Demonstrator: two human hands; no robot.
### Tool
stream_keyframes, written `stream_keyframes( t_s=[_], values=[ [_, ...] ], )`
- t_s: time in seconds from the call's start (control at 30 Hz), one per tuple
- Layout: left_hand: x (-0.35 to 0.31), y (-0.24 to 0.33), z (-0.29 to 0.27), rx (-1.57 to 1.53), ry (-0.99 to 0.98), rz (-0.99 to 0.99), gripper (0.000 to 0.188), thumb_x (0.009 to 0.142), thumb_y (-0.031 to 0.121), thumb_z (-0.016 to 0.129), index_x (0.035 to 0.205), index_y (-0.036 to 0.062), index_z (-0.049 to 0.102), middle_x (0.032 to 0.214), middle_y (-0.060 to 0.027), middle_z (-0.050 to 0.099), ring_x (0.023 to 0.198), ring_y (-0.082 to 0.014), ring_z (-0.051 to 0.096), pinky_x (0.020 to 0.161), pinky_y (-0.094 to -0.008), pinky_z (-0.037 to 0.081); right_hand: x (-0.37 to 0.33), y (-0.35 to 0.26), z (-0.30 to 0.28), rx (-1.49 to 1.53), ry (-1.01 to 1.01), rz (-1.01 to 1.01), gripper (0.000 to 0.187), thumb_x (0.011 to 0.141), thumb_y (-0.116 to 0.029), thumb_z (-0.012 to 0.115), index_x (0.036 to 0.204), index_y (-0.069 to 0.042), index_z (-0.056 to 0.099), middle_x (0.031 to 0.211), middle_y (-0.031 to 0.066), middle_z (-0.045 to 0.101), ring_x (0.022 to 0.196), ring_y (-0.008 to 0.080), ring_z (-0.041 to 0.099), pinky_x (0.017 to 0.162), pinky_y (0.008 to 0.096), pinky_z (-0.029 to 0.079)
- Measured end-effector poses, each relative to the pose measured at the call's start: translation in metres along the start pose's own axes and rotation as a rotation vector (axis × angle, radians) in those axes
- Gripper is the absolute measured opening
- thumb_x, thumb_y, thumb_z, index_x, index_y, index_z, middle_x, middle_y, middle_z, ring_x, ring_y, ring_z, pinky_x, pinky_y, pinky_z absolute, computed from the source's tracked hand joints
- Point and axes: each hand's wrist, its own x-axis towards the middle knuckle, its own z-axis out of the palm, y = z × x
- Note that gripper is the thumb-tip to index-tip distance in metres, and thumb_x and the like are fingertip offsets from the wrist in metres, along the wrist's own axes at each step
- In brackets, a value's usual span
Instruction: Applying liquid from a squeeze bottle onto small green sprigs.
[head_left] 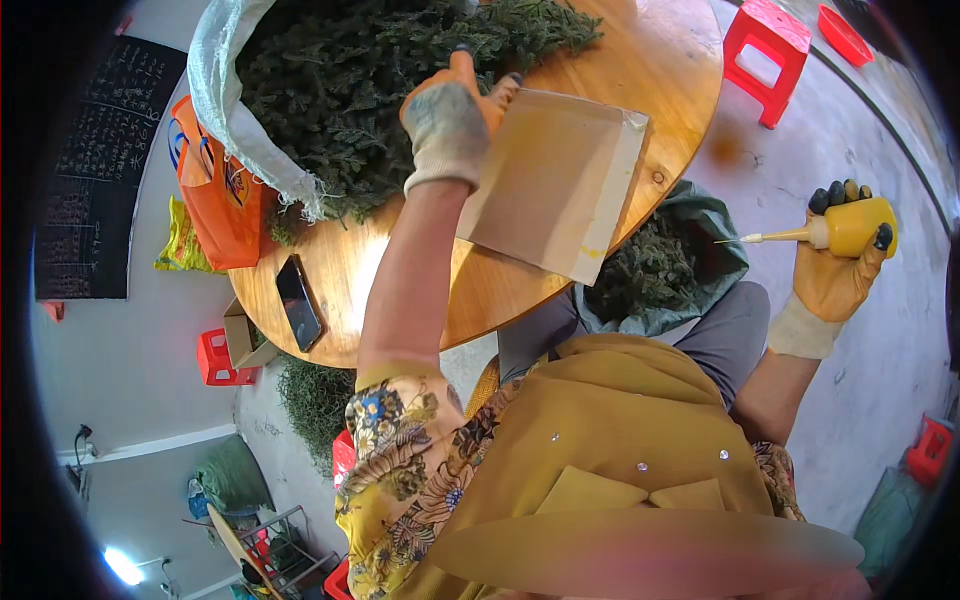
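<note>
My left hand (450,120), in an orange and cream work glove with dark fingertips, reaches over a heap of dark green artificial-looking sprigs (340,90). Its index finger and thumb are spread apart, and I see nothing between them; the other fingers are partly hidden. Off to the right of the table, my gloved right hand (840,265) is wrapped round a yellow squeeze bottle (860,226), whose thin needle nozzle points left. A flat piece of cardboard (555,180) lies on the round wooden table (685,60), just right of my left hand.
A white woven sack (215,80) surrounds the sprig heap. A phone (298,303) lies near the table's left edge, beside an orange bag (213,195). Between my knees sits a green sack (725,235) with more sprigs. Red stools (770,45) stand around.
</note>
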Motion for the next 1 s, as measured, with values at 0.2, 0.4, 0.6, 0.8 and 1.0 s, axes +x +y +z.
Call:
stream_keyframes(
  t_s=[0.2, 0.4, 0.6, 0.8, 1.0],
  values=[
    [0.000, -0.044, 0.038, -0.478, 0.155, -0.104, 0.025, 0.094, 0.021, 0.067, 0.111, 0.0051, 0.075, 0.091, -0.0164, 0.076, 0.082, -0.0259, 0.073, 0.075, -0.0358, 0.055, 0.010, 0.016, -0.005, -0.005, -0.001, 0.058, 0.054, 0.097, -0.030, 0.073, 0.137, 0.003, 0.055, 0.131, 0.0215, 0.064, 0.122, 0.0354, 0.061, 0.111, 0.0523, 0.047],
    [-0.054, -0.063, 0.018, -0.863, -0.045, -0.191, 0.030, 0.094, 0.020, 0.070, 0.123, 0.0112, 0.073, 0.097, -0.0159, 0.076, 0.078, -0.0243, 0.071, 0.072, -0.0357, 0.055, 0.010, 0.029, -0.001, -0.062, 0.093, 0.031, 0.053, 0.097, -0.030, 0.073, 0.135, 0.002, 0.056, 0.127, 0.0206, 0.066, 0.115, 0.0337, 0.063, 0.107, 0.0504, 0.049],
    [0.001, -0.033, 0.022, 0.213, 0.021, 0.346, 0.018, 0.094, 0.017, 0.065, 0.111, 0.0199, 0.069, 0.091, -0.0113, 0.071, 0.087, -0.0353, 0.071, 0.071, -0.0455, 0.057, 0.006, 0.037, 0.007, -0.137, 0.114, 0.034, 0.053, 0.097, -0.032, 0.073, 0.136, 0.000, 0.057, 0.126, 0.0196, 0.067, 0.115, 0.0330, 0.063, 0.104, 0.0495, 0.050],
    [0.005, -0.069, 0.036, 0.070, 0.092, 0.339, 0.008, 0.093, 0.020, 0.067, 0.096, 0.0127, 0.068, 0.090, -0.0114, 0.070, 0.088, -0.0358, 0.069, 0.074, -0.0461, 0.055, 0.006, 0.034, 0.009, -0.189, 0.123, -0.001, 0.055, 0.096, -0.034, 0.074, 0.136, 0.000, 0.057, 0.125, 0.0188, 0.067, 0.115, 0.0323, 0.064, 0.103, 0.0493, 0.051],
    [-0.059, -0.066, 0.000, -0.229, 0.294, 0.222, 0.015, 0.088, 0.024, 0.075, 0.088, 0.0119, 0.067, 0.079, -0.0117, 0.066, 0.072, -0.0360, 0.066, 0.063, -0.0474, 0.053, 0.008, 0.043, 0.006, -0.219, 0.135, 0.017, 0.055, 0.096, -0.034, 0.075, 0.136, 0.000, 0.057, 0.125, 0.0184, 0.067, 0.115, 0.0320, 0.064, 0.103, 0.0488, 0.051]
  ],
)
